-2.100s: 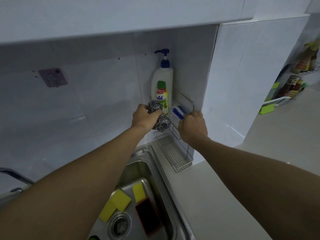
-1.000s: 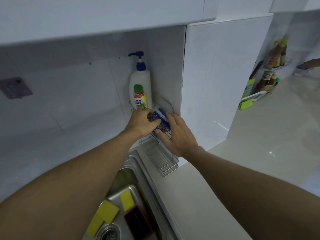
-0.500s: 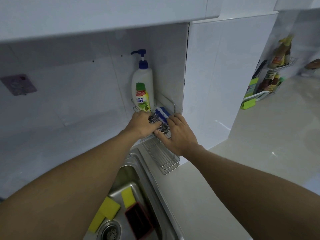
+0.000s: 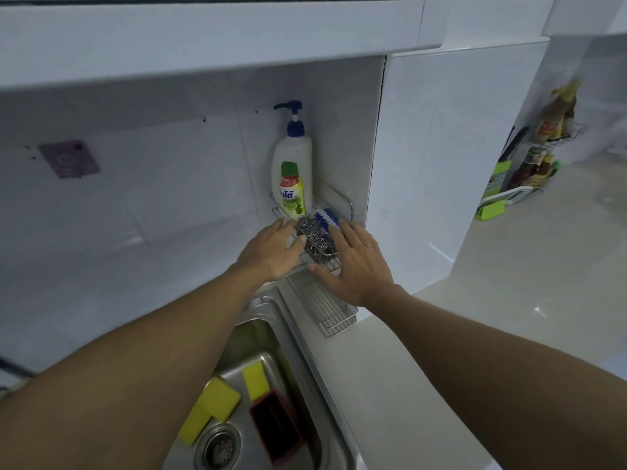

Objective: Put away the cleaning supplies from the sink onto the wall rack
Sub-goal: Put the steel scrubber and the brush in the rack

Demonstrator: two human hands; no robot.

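A steel wool scourer [image 4: 314, 239] lies on the upper shelf of the wire wall rack [image 4: 340, 319], next to a blue-and-white brush [image 4: 326, 219]. Behind them stand a white pump bottle [image 4: 294, 149] and a small green-capped dish soap bottle [image 4: 291, 192]. My left hand [image 4: 271, 250] is just left of the scourer with fingers apart, its thumb near the scourer. My right hand [image 4: 358, 262] is spread just right of it, holding nothing. In the sink [image 4: 261, 329] below lie yellow sponges [image 4: 217, 403] [image 4: 256, 381] and a dark red-edged sponge [image 4: 276, 429].
The rack's lower shelf sits beside the sink on the white counter [image 4: 407, 385]. A white overhead cabinet [image 4: 203, 39] hangs above. A purple wall hook pad [image 4: 69, 159] is at the left. A distant rack with sauce bottles [image 4: 556, 113] stands at the far right.
My left hand has let go of the steel wool scourer, which now rests on the upper shelf. Both hands have opened and drawn slightly back from it.
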